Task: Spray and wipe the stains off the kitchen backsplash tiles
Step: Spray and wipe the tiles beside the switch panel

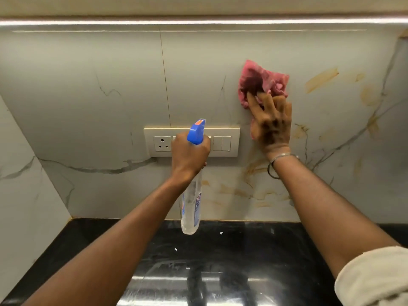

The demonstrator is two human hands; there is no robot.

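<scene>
My left hand point(189, 154) grips the neck of a clear spray bottle point(191, 208) with a blue trigger head, held upright in front of the switch panel. My right hand point(272, 123) presses a pink cloth point(260, 79) flat against the marbled backsplash tiles point(99, 69), fingers spread over the cloth's lower part. Yellow-brown stains point(321, 79) streak the tile to the right of the cloth. More of these stains point(247, 192) lie below it near the counter.
A cream switch and socket panel point(223, 143) sits on the wall, partly hidden by my left hand. A glossy black countertop point(220, 261) runs below. A side wall of tile point(26, 191) stands at the left. A light strip glows under the cabinet above.
</scene>
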